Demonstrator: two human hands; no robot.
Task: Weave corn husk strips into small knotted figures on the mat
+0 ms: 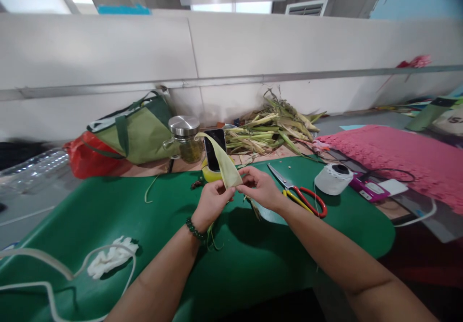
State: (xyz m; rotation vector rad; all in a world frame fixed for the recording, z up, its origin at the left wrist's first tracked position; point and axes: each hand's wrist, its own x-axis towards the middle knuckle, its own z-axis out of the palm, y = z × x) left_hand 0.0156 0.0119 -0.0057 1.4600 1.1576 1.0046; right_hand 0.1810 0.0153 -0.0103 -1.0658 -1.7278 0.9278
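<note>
A pale green strip that looks like a corn husk (228, 170) rises from my fingertips, its upper end bending to the left. My left hand (210, 202) pinches its lower edge from the left, a dark green bead bracelet on the wrist. From the other side, my right hand (263, 188) grips the same lower end between thumb and fingers. Both hands are over the green tabletop (170, 216). Just behind the husk a dark phone (211, 158) leans in a yellow stand, partly covered. Thin green strands hang or lie below my hands.
Scissors (279, 176) with red and yellow handles lie right of my hands, near a white thread spool (330, 183). Behind are a husk pile (264, 129), a lidded glass jar (190, 148) and a green bag (144, 134). Crumpled white tissue (112, 257) and a pale cable (50, 259) lie front left.
</note>
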